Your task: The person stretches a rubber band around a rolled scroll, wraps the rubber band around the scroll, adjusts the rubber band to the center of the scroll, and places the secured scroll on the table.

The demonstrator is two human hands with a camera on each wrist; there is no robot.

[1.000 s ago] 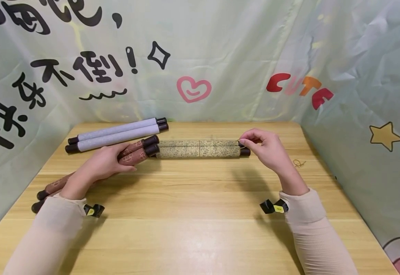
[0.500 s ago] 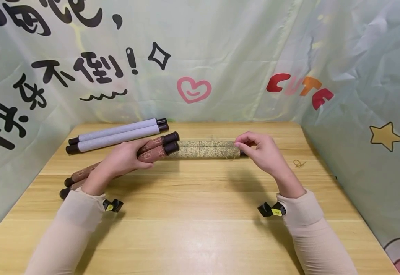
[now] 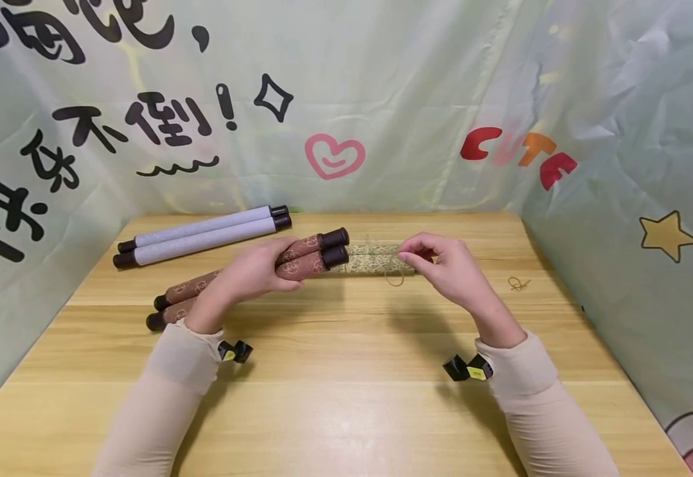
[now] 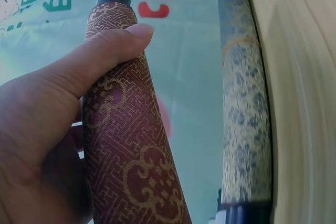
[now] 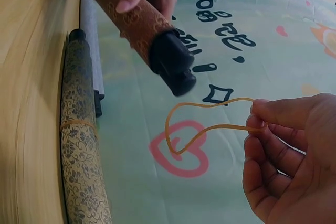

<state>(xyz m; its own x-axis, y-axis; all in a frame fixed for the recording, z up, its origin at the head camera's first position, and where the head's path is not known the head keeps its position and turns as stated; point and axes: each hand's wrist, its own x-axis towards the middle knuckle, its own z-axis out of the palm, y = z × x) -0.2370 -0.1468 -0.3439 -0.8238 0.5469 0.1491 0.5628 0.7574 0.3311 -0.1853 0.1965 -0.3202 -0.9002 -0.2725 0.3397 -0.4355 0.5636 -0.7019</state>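
Head view: left grip [image 3: 251, 268] closed around two red-brown scrolls [image 3: 301, 266], held over the surface [image 3: 346, 411] left of centre; right grip [image 3: 448, 268] pinches a yellow rubber band [image 5: 228, 126], right of them. Patterned scrolls [image 3: 376, 260] lie far centre; lilac scrolls [image 3: 203, 245], far left.

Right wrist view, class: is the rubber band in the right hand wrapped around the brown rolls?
No, the rubber band loops out from the right hand, visibly apart from the brown rolls.
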